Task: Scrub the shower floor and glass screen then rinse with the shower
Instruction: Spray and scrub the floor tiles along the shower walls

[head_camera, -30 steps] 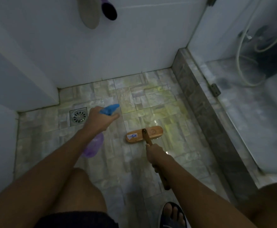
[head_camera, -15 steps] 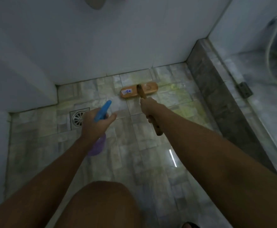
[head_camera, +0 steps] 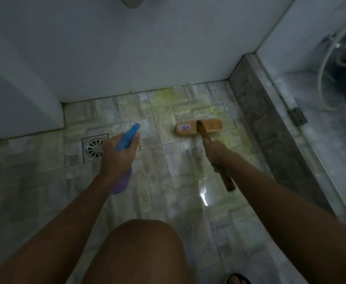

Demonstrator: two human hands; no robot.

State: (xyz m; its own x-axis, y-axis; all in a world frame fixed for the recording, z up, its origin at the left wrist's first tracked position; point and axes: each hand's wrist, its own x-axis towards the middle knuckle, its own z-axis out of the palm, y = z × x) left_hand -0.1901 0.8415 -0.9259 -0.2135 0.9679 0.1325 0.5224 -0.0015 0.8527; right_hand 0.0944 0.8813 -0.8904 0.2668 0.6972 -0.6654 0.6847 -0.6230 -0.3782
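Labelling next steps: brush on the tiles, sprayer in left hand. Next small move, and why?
Probably drag the brush back across the yellow-green film on the floor tiles with the right hand: its head lies flat there and the handle is gripped. The left hand holds the spray bottle clear.

Nothing I can actually read on my feed here. The only label I spot is a small white sticker point(head_camera: 183, 126) with a blue mark on the wooden brush head point(head_camera: 211, 126), and it's way too blurry to make out.
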